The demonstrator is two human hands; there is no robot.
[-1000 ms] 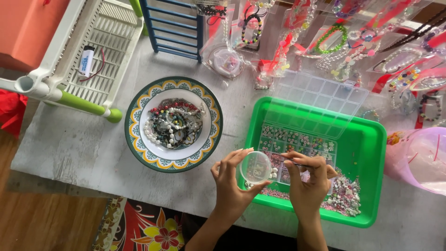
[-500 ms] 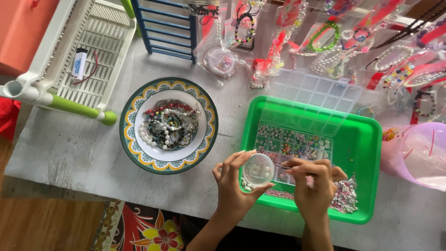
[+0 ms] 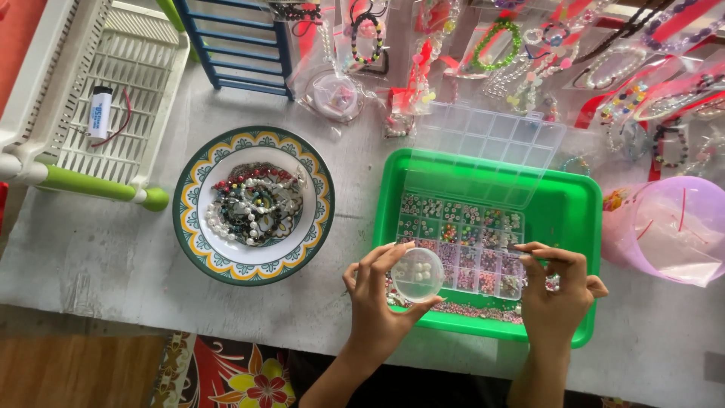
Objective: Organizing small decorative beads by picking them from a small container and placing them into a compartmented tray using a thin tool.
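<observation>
— Nearest? Left hand (image 3: 375, 295) cupping small round clear plastic dish (image 3: 416, 274), fingers curled round its rim, over near edge of green plastic tray (image 3: 581, 219).

— Right hand (image 3: 555, 291)? Pinching thin tool above clear compartmented bead box (image 3: 462, 234).

— Farther? Patterned bowl of beaded jewellery (image 3: 253, 204) on grey surface (image 3: 106, 249).

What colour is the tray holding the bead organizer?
Bright green tray, seen clearly in the head view.

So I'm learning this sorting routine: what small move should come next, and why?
Probably carry the right hand back to the small clear dish in the left hand; its pinched fingertips sit over the bead organiser, apart from the dish.
</observation>
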